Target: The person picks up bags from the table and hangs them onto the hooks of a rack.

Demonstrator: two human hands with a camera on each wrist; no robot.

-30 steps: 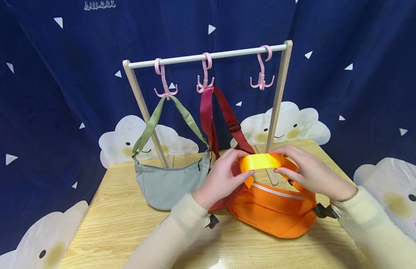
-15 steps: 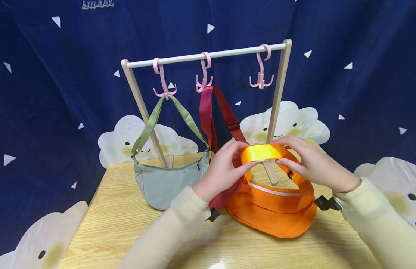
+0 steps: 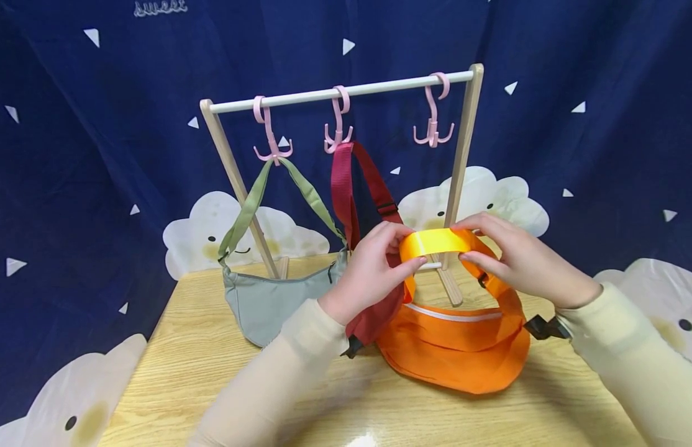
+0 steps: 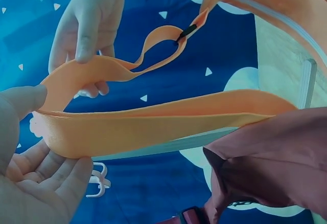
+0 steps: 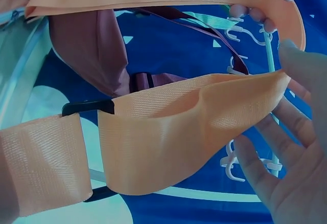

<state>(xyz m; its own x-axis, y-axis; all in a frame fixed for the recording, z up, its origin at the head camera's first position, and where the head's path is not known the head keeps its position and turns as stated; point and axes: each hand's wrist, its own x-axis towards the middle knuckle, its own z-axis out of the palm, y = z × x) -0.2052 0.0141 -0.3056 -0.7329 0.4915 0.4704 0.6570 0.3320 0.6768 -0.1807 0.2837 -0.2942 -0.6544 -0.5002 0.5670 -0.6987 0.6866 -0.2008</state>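
An orange waist bag (image 3: pixel 458 357) with a white zip stands low on the table, its strap (image 3: pixel 438 241) lifted into a loop. My left hand (image 3: pixel 371 270) pinches the loop's left side between thumb and fingers. On the other side, my right hand (image 3: pixel 516 261) pinches the same strap. A black slider buckle (image 5: pixel 88 106) sits on the strap in the right wrist view. Above and behind the hands hangs a bare pink hook (image 3: pixel 432 127). Close behind my left hand is a dark red bag (image 3: pixel 371 320), partly hidden by it.
A wooden rack with a white rail (image 3: pixel 379 90) stands at the back of the table (image 3: pixel 173 366). From its left hook (image 3: pixel 272 146) hangs a grey-green bag (image 3: pixel 279 304); the middle hook (image 3: pixel 338 130) bears the red strap. A dark blue curtain (image 3: pixel 100 155) hangs behind.
Both hands have risen somewhat, lifting the strap loop higher. The orange bag's body stays about where it was on the table. The rack's bags hang as before.
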